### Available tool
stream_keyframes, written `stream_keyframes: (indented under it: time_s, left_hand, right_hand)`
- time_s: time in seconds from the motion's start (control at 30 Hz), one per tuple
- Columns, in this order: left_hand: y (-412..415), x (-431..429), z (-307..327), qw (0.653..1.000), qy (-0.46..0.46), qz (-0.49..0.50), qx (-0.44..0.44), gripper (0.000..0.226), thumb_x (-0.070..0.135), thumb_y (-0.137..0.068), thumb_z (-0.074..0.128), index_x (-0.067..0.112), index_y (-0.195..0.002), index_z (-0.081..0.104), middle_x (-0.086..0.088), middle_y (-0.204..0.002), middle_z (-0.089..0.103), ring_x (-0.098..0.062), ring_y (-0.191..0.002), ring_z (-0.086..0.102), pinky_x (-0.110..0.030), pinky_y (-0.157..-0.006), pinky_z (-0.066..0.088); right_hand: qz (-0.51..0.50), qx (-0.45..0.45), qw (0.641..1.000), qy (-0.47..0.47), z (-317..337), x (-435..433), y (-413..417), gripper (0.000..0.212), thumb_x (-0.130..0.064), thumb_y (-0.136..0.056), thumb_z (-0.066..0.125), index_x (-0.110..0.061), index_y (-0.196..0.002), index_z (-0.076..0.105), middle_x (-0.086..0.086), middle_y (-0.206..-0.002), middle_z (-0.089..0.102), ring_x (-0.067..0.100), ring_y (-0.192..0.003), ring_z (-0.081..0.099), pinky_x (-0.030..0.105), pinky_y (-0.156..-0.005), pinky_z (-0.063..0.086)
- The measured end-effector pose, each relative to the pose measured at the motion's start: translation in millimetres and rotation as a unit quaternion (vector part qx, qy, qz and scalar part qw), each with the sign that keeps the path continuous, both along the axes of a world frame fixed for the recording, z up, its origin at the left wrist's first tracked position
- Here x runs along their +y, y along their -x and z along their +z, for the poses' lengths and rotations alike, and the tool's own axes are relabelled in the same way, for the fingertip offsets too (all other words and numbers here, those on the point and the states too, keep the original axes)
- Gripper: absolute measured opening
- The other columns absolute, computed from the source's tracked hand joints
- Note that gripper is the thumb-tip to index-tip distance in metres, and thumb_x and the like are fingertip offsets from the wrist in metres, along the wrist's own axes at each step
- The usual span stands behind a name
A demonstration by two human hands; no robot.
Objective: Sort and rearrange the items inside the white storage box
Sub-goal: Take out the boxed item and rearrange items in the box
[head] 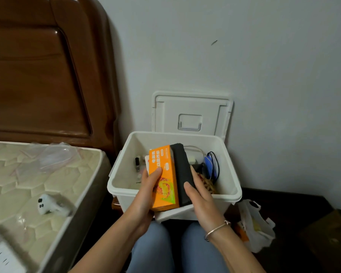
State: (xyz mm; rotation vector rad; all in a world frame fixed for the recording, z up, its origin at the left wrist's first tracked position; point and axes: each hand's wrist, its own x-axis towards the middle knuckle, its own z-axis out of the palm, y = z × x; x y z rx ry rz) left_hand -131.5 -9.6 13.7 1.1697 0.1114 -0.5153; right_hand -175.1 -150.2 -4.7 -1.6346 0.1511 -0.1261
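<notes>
The white storage box [227,191] stands open in front of my knees, its lid [191,113] leaning up against the wall. My left hand [146,194] grips a long orange carton [163,176] from below, thumb on its face. My right hand [199,196] holds a long black box [182,170] that lies alongside the carton, thumb on its top. Both items are tilted over the box's front rim. Inside the box lie a small dark bottle [137,163], white cables [195,152], a blue cord [211,164] and rubber bands [208,184].
A mattress [28,174] sits to the left with a white controller [47,203] and a clear plastic bag [53,156] on it. A wooden headboard [37,75] rises behind. A white plastic bag [252,223] lies on the dark floor to the right.
</notes>
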Motion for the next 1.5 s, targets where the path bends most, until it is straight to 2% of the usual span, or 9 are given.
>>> stream_keyframes:
  time_s: [0.13, 0.33, 0.57, 0.67, 0.83, 1.1, 1.2, 1.33, 1.5]
  left_hand:
    - [6, -2, 0, 1.000, 0.005, 0.016, -0.012, 0.056, 0.048, -0.079, 0.065, 0.027, -0.130, 0.052, -0.005, -0.109, 0.073, -0.024, -0.098, 0.070, -0.037, -0.079, 0.056]
    - [18, -8, -1, 0.996, -0.003, 0.028, -0.083, 0.058, 0.048, -0.070, 0.069, 0.034, -0.123, 0.050, 0.002, -0.103, 0.074, -0.018, -0.093, 0.072, -0.029, -0.067, 0.058]
    - [31, -12, 0, 0.982, -0.071, 0.098, -0.142, 0.048, 0.058, -0.065, 0.065, 0.042, -0.108, 0.053, 0.014, -0.095, 0.073, -0.005, -0.084, 0.071, -0.017, -0.060, 0.056]
    - [36, -11, 1, 0.976, -0.088, 0.098, -0.172, 0.046, 0.056, -0.072, 0.064, 0.042, -0.113, 0.053, 0.016, -0.099, 0.072, -0.003, -0.089, 0.070, -0.018, -0.066, 0.056]
    - [31, 1, 0, 0.994, -0.034, 0.029, -0.097, 0.058, 0.046, -0.073, 0.074, 0.043, -0.121, 0.042, 0.009, -0.101, 0.073, -0.013, -0.092, 0.072, -0.032, -0.075, 0.059]
    - [3, 26, 0, 0.999, 0.033, -0.034, 0.000, 0.038, 0.040, -0.072, 0.074, 0.021, -0.105, 0.072, -0.010, -0.105, 0.074, -0.025, -0.093, 0.072, -0.029, -0.064, 0.058]
    - [-22, 43, 2, 0.999, 0.044, -0.014, 0.023, 0.044, 0.040, -0.063, 0.075, 0.016, -0.100, 0.075, -0.013, -0.104, 0.073, -0.025, -0.089, 0.073, -0.029, -0.060, 0.058]
    - [-71, 77, 10, 0.999, 0.000, 0.039, -0.019, 0.056, 0.043, -0.062, 0.072, 0.017, -0.111, 0.068, -0.009, -0.103, 0.074, -0.022, -0.089, 0.073, -0.031, -0.066, 0.058]
    - [-129, 95, 18, 0.994, -0.051, 0.058, -0.074, 0.067, 0.047, -0.060, 0.072, 0.023, -0.121, 0.060, -0.002, -0.103, 0.075, -0.019, -0.089, 0.073, -0.024, -0.057, 0.057]
  right_hand:
    - [0.008, 0.004, 1.000, 0.004, 1, -2, 1, 0.064, -0.066, -0.084, 0.041, -0.033, -0.140, 0.042, -0.019, -0.142, 0.044, -0.006, -0.130, 0.038, 0.030, -0.114, 0.028]
    - [-0.010, -0.030, 0.999, 0.021, 10, 9, -3, 0.061, -0.060, -0.088, 0.034, -0.029, -0.140, 0.040, -0.009, -0.139, 0.049, 0.009, -0.131, 0.042, 0.042, -0.111, 0.032]
    - [0.032, -0.034, 0.999, 0.014, 5, 18, 12, 0.062, -0.070, -0.077, 0.047, -0.045, -0.133, 0.039, -0.021, -0.127, 0.056, -0.004, -0.113, 0.055, 0.018, -0.090, 0.049]
    - [0.023, -0.036, 0.999, 0.008, 5, 19, 17, 0.052, -0.061, -0.078, 0.057, -0.044, -0.126, 0.046, -0.016, -0.119, 0.062, 0.000, -0.106, 0.061, 0.024, -0.088, 0.052]
    - [0.010, -0.048, 0.998, 0.049, 9, 18, 12, 0.045, -0.056, -0.084, 0.053, -0.039, -0.125, 0.050, -0.007, -0.123, 0.058, 0.009, -0.112, 0.057, 0.041, -0.098, 0.047]
    - [0.101, -0.019, 0.984, 0.145, 22, 16, -14, 0.059, -0.081, -0.074, 0.031, -0.059, -0.128, 0.035, -0.015, -0.130, 0.046, -0.016, -0.115, 0.043, 0.018, -0.098, 0.038]
    - [0.151, 0.003, 0.979, 0.133, 32, 6, -37, 0.080, -0.083, -0.073, 0.026, -0.042, -0.140, 0.036, -0.018, -0.143, 0.041, -0.009, -0.131, 0.034, 0.026, -0.113, 0.026]
    - [0.135, 0.014, 0.956, 0.260, 36, -11, -78, 0.050, -0.058, -0.089, 0.041, -0.034, -0.132, 0.049, -0.018, -0.128, 0.053, -0.014, -0.109, 0.049, -0.004, -0.086, 0.034]
    - [0.217, 0.035, 0.896, 0.386, 2, -9, -148, 0.035, -0.030, -0.089, 0.061, -0.022, -0.123, 0.059, -0.004, -0.122, 0.060, 0.009, -0.110, 0.057, 0.018, -0.090, 0.044]
